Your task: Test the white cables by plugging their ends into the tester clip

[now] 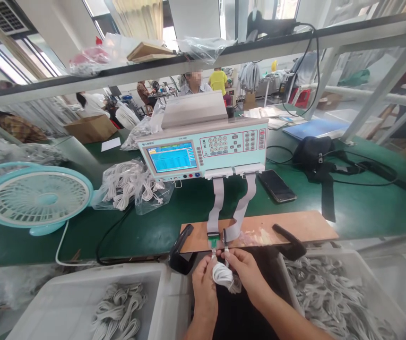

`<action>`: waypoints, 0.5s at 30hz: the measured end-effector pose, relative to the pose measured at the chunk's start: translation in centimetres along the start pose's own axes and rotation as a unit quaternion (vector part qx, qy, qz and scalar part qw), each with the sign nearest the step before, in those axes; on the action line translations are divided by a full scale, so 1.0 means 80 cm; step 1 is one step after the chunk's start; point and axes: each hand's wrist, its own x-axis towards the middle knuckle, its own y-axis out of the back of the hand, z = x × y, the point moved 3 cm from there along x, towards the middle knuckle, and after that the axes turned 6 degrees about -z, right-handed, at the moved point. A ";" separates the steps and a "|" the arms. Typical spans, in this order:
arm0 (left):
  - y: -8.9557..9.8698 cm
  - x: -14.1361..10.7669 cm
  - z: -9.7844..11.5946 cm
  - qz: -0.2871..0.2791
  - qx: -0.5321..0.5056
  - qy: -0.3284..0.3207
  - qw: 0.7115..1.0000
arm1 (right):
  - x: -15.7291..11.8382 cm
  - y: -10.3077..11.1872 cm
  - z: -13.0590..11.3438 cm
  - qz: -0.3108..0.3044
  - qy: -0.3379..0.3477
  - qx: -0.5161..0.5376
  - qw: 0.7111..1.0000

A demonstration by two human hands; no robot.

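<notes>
A coiled white cable point(225, 276) hangs between my two hands at the front edge of a wooden board point(302, 226). My left hand point(204, 276) pinches one end of it at a small green circuit board point(213, 242). The other end is pinched by my right hand point(242, 264), up against the connector of the second ribbon. Two grey ribbon cables point(218, 200) run from these connectors up to a test instrument point(206, 146) with a lit blue screen point(174, 157). How fully each plug is seated, I cannot tell.
Black clamps point(181, 250) hold the board's two ends. White bins with coiled cables stand left point(160, 288) and right point(373, 278). A fan point(47, 198), bagged cables point(125, 184), a phone point(277, 185) and a black bag point(309, 153) lie on the green table. People sit beyond.
</notes>
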 end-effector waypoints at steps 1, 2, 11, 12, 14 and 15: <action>0.000 0.001 0.000 0.001 0.004 -0.004 1.000 | 0.000 0.000 0.000 0.001 0.002 -0.001 1.000; 0.000 0.001 0.000 0.001 0.006 -0.007 1.000 | 0.000 0.001 0.001 0.001 0.002 -0.002 1.000; -0.006 -0.005 0.000 0.035 -0.019 -0.002 0.999 | 0.001 0.002 0.005 0.000 0.003 -0.005 1.000; -0.004 -0.004 0.000 0.034 -0.008 -0.006 0.999 | 0.002 0.002 0.004 -0.001 0.005 -0.007 1.000; 0.002 -0.003 0.000 0.031 0.015 -0.015 0.999 | 0.003 0.001 0.003 0.001 0.010 -0.008 1.000; 0.004 -0.003 0.002 0.026 0.028 -0.016 0.999 | 0.004 0.000 0.003 0.004 0.015 -0.009 1.000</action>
